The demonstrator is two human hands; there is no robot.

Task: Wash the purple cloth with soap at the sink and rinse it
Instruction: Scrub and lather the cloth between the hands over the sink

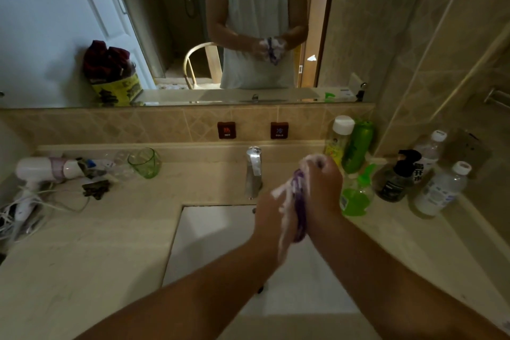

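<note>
The purple cloth [299,211] is bunched up and covered in white lather, held above the white sink [209,232]. My left hand [271,214] grips its left side, foam on the fingers. My right hand [323,188] is closed over its top and right side. Both hands press together just right of the chrome tap [254,171]. No water stream is visible from the tap. A green soap dispenser [356,196] stands on the counter right of my hands.
HOT [226,130] and COLD [279,130] buttons sit on the tiled backsplash. Bottles [438,190] and a dark pump bottle [394,179] crowd the right counter. A green cup [145,162], a white hair dryer [47,170] and cords lie on the left. The mirror [165,22] rises behind.
</note>
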